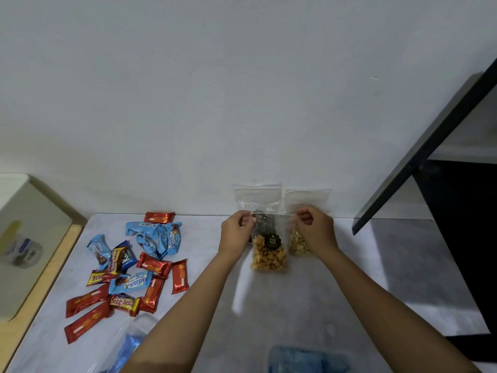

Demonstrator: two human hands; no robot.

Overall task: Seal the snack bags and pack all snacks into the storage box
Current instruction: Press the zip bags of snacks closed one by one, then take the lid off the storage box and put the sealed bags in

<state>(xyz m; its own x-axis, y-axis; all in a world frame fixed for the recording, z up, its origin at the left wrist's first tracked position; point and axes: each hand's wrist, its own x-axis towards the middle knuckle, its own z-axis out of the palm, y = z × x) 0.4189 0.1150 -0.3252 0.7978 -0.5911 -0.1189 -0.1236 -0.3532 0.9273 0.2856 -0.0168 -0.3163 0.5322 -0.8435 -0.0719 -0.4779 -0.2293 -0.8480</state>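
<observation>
- Pinching the bag [269, 254] top with left hand [238, 227] and right hand [313, 227], one at each end.
- Probably sealing; next needing pressing along the zip [274, 215] between the hands.

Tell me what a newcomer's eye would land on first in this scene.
The left hand and right hand pinch the top edge of a clear snack bag of golden pieces, at the centre of the view. Left of them sprawls a bright pile of wrapped snacks, red and blue.
</observation>
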